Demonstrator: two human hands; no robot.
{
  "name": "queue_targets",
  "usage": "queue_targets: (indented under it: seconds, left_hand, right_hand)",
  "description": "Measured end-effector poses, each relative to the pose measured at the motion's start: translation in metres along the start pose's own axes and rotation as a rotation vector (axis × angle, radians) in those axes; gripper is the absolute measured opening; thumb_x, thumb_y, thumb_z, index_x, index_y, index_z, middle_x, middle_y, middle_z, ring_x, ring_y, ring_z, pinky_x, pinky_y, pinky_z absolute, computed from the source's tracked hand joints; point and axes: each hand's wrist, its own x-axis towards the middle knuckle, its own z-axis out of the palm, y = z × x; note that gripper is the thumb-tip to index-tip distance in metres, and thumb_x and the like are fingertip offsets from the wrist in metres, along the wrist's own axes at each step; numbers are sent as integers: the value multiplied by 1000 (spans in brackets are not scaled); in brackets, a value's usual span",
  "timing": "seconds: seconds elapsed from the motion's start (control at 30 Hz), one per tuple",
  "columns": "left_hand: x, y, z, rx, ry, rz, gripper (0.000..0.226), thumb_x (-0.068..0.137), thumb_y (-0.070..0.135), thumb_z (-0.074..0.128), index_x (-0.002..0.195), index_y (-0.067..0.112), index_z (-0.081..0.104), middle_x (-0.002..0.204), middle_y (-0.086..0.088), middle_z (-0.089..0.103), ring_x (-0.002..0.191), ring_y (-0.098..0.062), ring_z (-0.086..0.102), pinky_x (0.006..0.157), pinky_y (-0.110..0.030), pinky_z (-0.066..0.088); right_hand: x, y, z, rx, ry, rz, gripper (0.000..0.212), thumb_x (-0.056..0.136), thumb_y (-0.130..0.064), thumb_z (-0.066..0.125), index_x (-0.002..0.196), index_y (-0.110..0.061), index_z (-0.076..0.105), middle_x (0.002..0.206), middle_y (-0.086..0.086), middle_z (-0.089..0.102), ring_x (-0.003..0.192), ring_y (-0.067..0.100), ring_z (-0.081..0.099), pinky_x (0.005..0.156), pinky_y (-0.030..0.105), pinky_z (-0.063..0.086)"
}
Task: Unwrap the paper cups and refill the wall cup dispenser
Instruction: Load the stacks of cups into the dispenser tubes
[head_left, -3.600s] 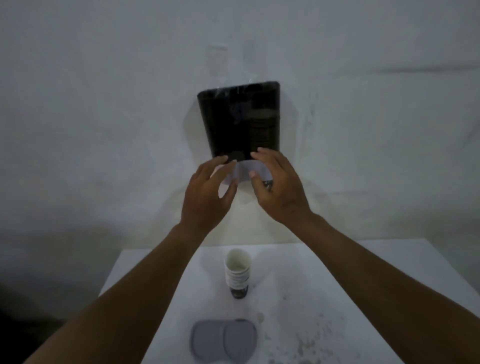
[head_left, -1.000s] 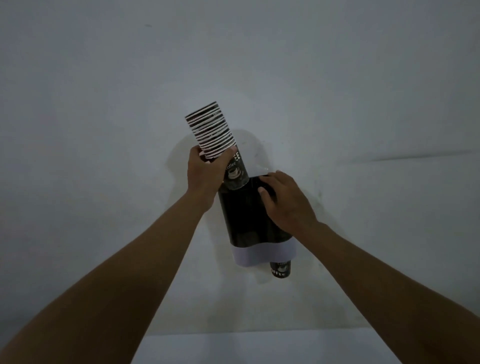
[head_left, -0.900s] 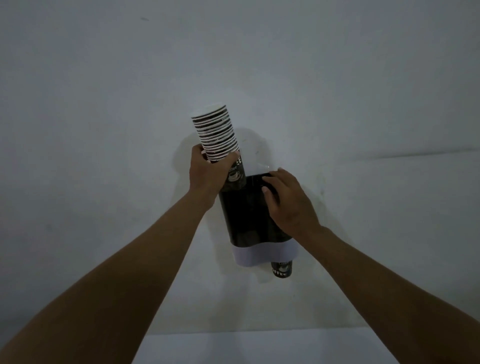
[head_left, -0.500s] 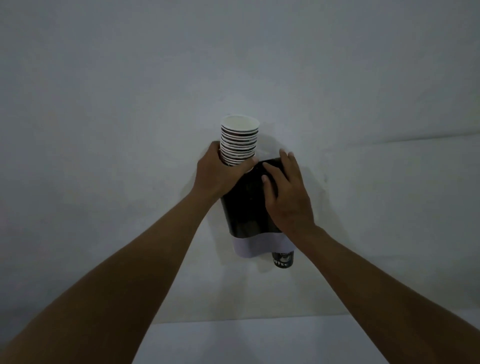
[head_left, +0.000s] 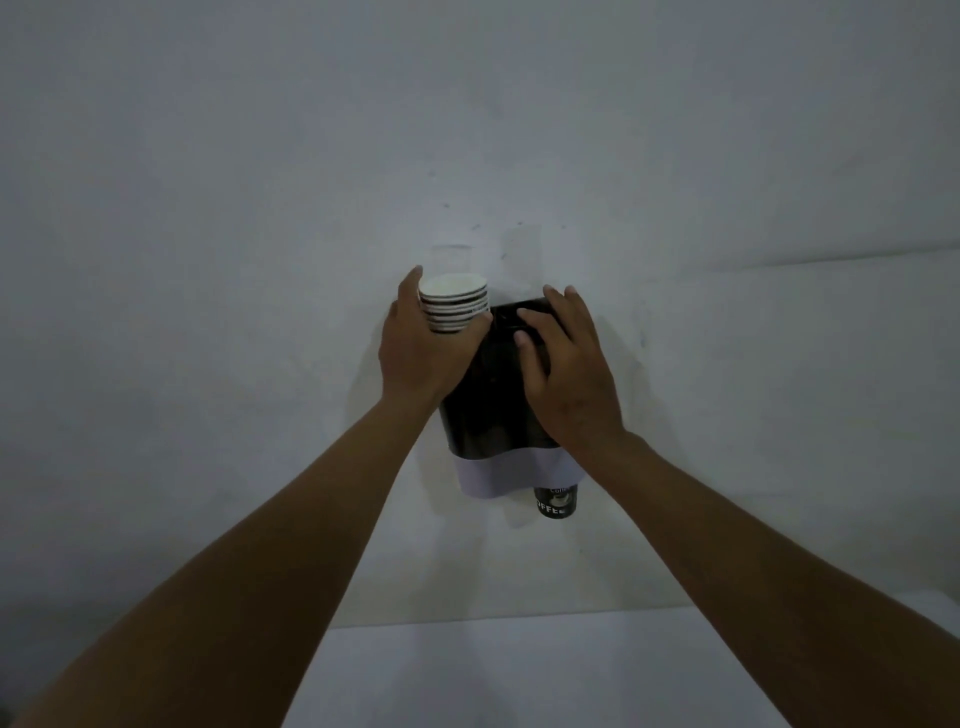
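A black wall cup dispenser with a pale lower band hangs on the wall at the centre. A stack of paper cups with white rims sticks up out of its top left; only the upper rims show. My left hand grips the stack from the left, fingers wrapped round it. My right hand rests on the dispenser's upper front, fingers spread and touching its top edge. One dark coffee cup pokes out below the dispenser on the right.
A bare pale wall fills most of the view. The far edge of a white table shows at the bottom, between my forearms.
My left hand has pushed the stack down into the dispenser; much less of it shows above the top than a second ago. My right hand stayed on the dispenser's front.
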Motion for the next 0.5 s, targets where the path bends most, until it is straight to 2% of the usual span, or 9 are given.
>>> queue_targets:
  seconds: [0.1,0.2,0.3,0.37,0.4,0.5]
  left_hand:
    - [-4,-1,2,13,31,-14,85,72,56,77,143,27,40,118,1,58,109,-17,57,93,-32,49]
    - [-9,-2,4,19,41,18,65,78,54,73,133,27,51,118,1,57,108,-14,56,92,-30,49]
    - [-12,-3,5,92,52,101,38,82,55,64,107,27,69,109,4,66,105,-15,58,93,-34,50]
    - [-13,-3,4,117,49,135,34,84,54,60,97,25,73,102,5,69,103,-15,60,92,-34,51]
    - [-13,-3,3,112,48,138,36,85,54,60,99,24,73,104,4,69,104,-14,60,92,-33,51]
    - [-25,-5,0,72,58,122,47,87,50,63,122,18,63,123,1,62,112,-12,56,96,-27,47]
  right_hand:
    - [0,1,0,4,-3,-3,31,102,-23,50,129,-14,61,153,6,44,149,23,25,108,23,27]
    - [1,2,-1,2,-9,-1,31,102,-24,49,129,-14,61,152,6,44,150,22,24,108,21,26]
    - [1,2,-1,13,-6,-6,32,102,-23,49,129,-12,61,150,6,46,150,22,24,107,22,28]
    - [1,2,-2,17,-16,-10,32,101,-23,49,129,-11,60,149,6,46,150,23,23,108,23,28]
    - [2,2,-2,16,-30,-7,33,102,-23,49,131,-12,59,151,6,44,150,23,22,109,24,27]
    - [1,1,-6,11,-78,-7,39,102,-22,47,141,-14,51,160,6,30,153,22,13,111,23,21]
